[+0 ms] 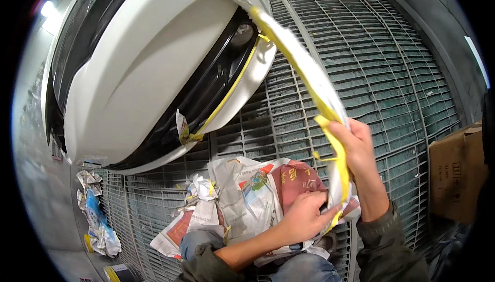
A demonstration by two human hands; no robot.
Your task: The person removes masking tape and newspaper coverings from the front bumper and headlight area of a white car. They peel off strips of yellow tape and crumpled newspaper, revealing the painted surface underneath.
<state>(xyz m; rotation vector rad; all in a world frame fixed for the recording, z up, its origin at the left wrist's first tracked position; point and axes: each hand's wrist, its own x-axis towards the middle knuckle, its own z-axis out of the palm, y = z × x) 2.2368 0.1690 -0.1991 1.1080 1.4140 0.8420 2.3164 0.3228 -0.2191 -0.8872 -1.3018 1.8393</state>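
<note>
A long strip of white masking film edged with yellow tape (304, 70) runs from the white car bumper (154, 44) down to my hands. My right hand (359, 145) is closed round the strip, thumb pressed on the yellow edge. Lower down, my left hand (304, 217) is closed at the strip's bottom end, its fingertips partly hidden. Crumpled newspaper (252, 189) lies below and beside the left hand, over my lap. Yellow tape (232, 88) still lines the bumper's dark lower opening, with a scrap of paper (181, 127) hanging from it.
Metal grating (361, 50) forms the floor. At the right stands a cardboard box (456, 173). Crumpled paper and blue plastic (98, 215) lie by the left wall, with a can (121, 272) at the lower left. Another wad of taped newspaper (203, 199) sits left of my lap.
</note>
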